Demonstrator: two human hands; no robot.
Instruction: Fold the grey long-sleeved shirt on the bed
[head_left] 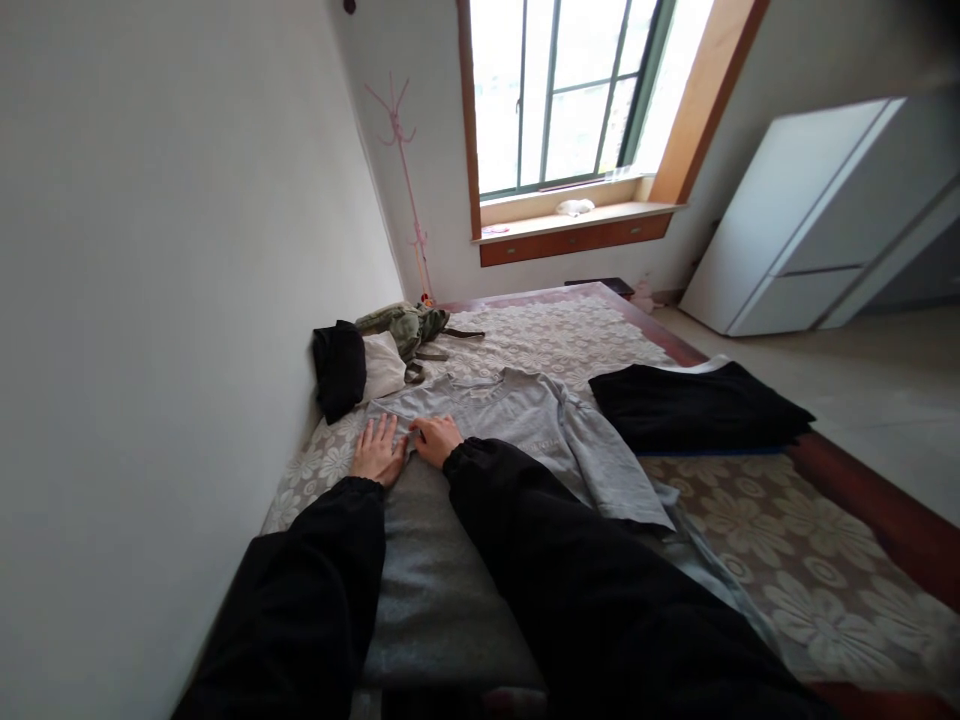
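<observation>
A grey long-sleeved top (525,420) lies spread flat on a bed with a flowered cover (787,540). My left hand (377,451) rests flat on the top's left sleeve area, fingers apart. Right beside it, my right hand (437,439) presses on the same part of the fabric with its fingers curled; whether it pinches the cloth I cannot tell. Both my arms are in black sleeves.
A folded black garment (694,405) lies on the bed's right side. Against the left wall sit a black item (339,368), a white pillow (384,365) and an olive-green garment (405,325). A white cabinet (817,220) stands at the right, a window (570,90) beyond the bed.
</observation>
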